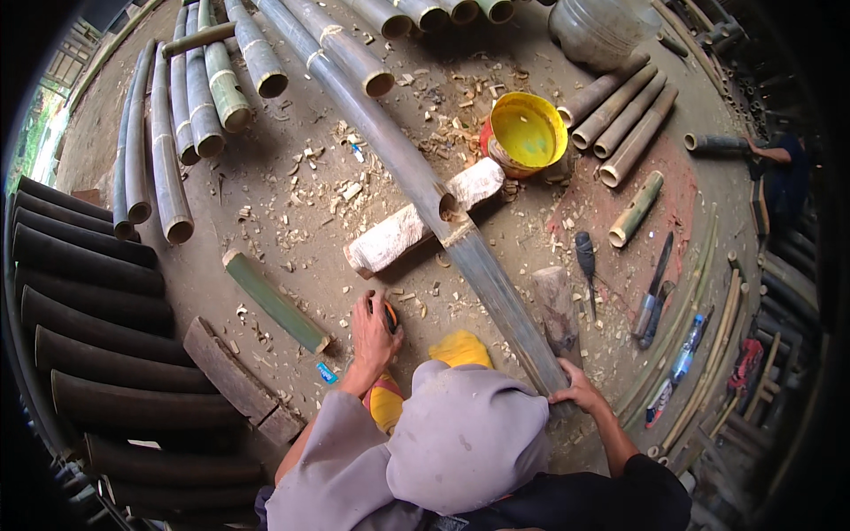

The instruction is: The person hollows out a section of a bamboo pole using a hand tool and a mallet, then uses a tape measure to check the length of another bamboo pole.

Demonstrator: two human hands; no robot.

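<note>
A long grey bamboo pole [496, 283] slants from the far side down to my right hand. It has a notch cut in its upper side and rests across a pale, chipped wooden block [390, 239]. My right hand [580, 389] is closed round the pole's near end. On the left, near the block's lower end, my left hand [376, 332] is closed on a small, rounded black-and-orange tape measure [390, 312], partly hidden by the fingers. A short green bamboo piece [279, 305] lies left of this hand. Grey cloth [469, 434] covers the lower middle.
Bamboo poles [208, 115] lie at the far left, with split bamboo lengths [106, 354] stacked nearer. A yellow bucket [529, 133] stands beyond the block. Right of the pole are a wooden mallet [555, 305], a dark-handled tool [585, 257] and a bottle [687, 350]. Another person [784, 186] is far right.
</note>
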